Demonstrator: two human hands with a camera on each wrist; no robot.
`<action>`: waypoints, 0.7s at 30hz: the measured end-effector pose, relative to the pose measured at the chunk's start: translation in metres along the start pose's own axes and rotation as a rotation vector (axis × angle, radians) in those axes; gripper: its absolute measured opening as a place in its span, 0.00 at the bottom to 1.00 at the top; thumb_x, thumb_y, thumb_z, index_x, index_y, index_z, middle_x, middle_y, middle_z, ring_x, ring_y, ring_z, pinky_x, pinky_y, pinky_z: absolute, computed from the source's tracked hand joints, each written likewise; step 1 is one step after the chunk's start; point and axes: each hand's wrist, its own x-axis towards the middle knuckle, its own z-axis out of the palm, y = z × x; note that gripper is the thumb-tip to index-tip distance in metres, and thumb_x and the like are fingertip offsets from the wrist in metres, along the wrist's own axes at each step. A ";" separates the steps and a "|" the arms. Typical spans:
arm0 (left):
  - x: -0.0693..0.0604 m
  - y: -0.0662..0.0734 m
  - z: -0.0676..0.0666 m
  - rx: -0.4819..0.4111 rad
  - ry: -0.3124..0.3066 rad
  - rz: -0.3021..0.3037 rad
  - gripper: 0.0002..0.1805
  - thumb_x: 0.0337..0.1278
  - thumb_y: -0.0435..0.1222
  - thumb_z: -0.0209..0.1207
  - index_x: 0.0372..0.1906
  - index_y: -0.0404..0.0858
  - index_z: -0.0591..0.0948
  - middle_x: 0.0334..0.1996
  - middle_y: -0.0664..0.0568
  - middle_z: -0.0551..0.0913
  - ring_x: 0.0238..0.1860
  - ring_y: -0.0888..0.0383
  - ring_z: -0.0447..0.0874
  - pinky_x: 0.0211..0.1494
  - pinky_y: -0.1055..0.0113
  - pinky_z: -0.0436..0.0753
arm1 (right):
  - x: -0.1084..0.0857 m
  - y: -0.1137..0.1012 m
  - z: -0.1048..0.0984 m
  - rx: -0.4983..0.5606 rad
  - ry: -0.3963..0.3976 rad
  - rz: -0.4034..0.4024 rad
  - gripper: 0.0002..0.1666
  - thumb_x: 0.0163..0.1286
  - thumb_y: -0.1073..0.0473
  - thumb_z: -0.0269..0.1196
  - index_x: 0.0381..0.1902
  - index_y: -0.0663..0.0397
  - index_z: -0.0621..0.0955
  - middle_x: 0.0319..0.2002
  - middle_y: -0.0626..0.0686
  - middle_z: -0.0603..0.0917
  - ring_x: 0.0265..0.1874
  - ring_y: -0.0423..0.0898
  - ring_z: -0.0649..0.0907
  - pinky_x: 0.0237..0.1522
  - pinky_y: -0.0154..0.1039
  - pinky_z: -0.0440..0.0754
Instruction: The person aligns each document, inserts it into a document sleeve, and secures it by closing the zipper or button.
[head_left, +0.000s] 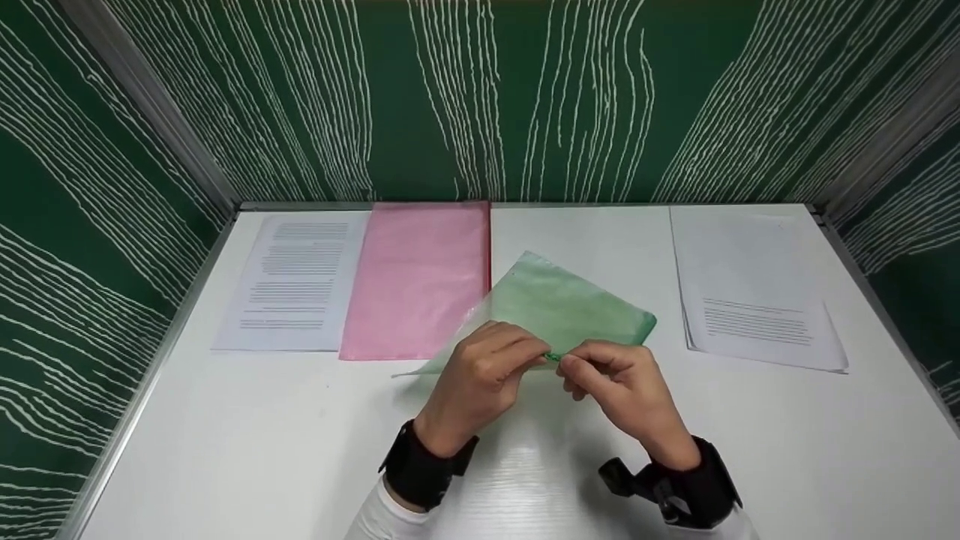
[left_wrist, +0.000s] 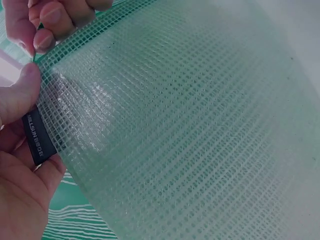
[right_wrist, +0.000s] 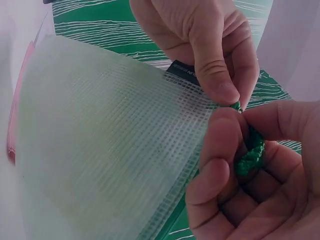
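A green translucent mesh zipper pouch (head_left: 574, 304) is held up at one corner, tilted above the white table. My left hand (head_left: 486, 371) pinches that corner, its thumb beside a black label tag (left_wrist: 39, 136) with white lettering. Close by on the right, my right hand (head_left: 624, 386) pinches a short green braided cord (right_wrist: 251, 161) at the same corner. Part of the cord curls inside the right hand's fingers. In the right wrist view the two hands' fingertips almost meet. Whether the pouch's zipper is closed cannot be made out.
A pink pouch (head_left: 424, 281) lies at the back left, partly behind the green one. Left of it are printed sheets (head_left: 296, 285). More printed sheets (head_left: 750, 262) lie at the back right. Green panels with white lines (head_left: 435, 90) border the white table (head_left: 225, 442).
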 end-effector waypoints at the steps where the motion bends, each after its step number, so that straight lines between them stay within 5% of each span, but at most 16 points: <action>1: 0.000 -0.001 -0.001 -0.002 0.011 -0.002 0.04 0.50 0.35 0.61 0.31 0.40 0.82 0.27 0.58 0.81 0.32 0.65 0.78 0.42 0.75 0.74 | 0.000 0.001 0.000 0.002 0.008 0.021 0.10 0.65 0.66 0.57 0.26 0.54 0.82 0.22 0.54 0.80 0.20 0.46 0.78 0.24 0.38 0.78; 6: 0.000 -0.003 -0.003 -0.020 0.034 -0.023 0.05 0.49 0.33 0.62 0.34 0.39 0.82 0.30 0.57 0.80 0.33 0.64 0.77 0.41 0.76 0.74 | 0.002 0.001 -0.001 0.019 0.028 0.077 0.09 0.65 0.64 0.57 0.26 0.55 0.82 0.21 0.55 0.80 0.21 0.48 0.79 0.25 0.39 0.79; 12: -0.001 -0.007 -0.005 -0.003 -0.012 -0.044 0.08 0.53 0.38 0.60 0.37 0.40 0.82 0.32 0.55 0.80 0.35 0.64 0.76 0.42 0.76 0.74 | 0.004 0.001 -0.002 0.058 0.017 0.040 0.09 0.66 0.64 0.56 0.27 0.58 0.82 0.22 0.56 0.80 0.21 0.47 0.80 0.27 0.38 0.79; 21: -0.001 -0.008 -0.007 -0.027 0.051 -0.033 0.05 0.49 0.35 0.62 0.33 0.41 0.83 0.28 0.57 0.81 0.32 0.66 0.77 0.39 0.76 0.75 | 0.003 0.002 -0.002 0.086 -0.002 -0.013 0.09 0.65 0.67 0.56 0.28 0.60 0.82 0.21 0.57 0.80 0.21 0.47 0.79 0.26 0.38 0.79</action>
